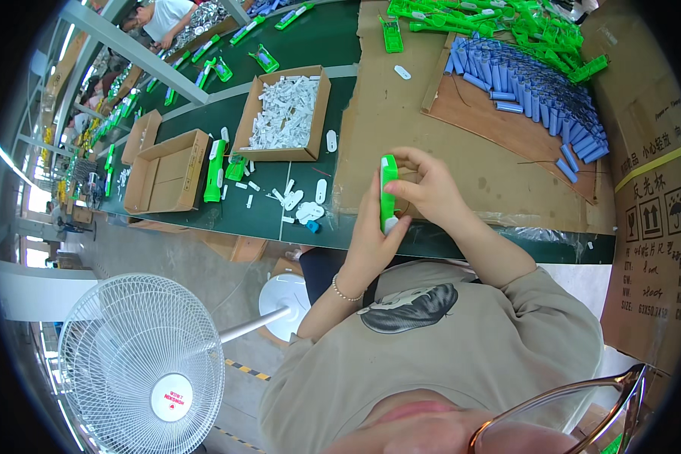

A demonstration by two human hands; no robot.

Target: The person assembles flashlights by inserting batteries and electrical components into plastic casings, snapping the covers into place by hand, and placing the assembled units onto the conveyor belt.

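A bright green plastic casing [387, 200], long and narrow like a flashlight body, stands on end between my hands over the front part of the cardboard sheet. My left hand [368, 231] is wrapped along its left side and lower end. The fingers of my right hand [429, 189] close on its right side and upper end, the thumb pressing on its face. A small white piece shows at the casing's lower end. Blue cylindrical battery cells [552, 113] with thin dark wires lie in rows on a brown board to the right. Behind them is a heap of green casings [522, 30].
Left of the cardboard sheet [401, 113], a carton of small white parts [315, 113] stands on the green table beside a shallow carton [132, 181]. Loose white pieces [308, 212] lie near the table edge. Tall cartons [651, 197] wall the right side; a fan [140, 363] stands lower left.
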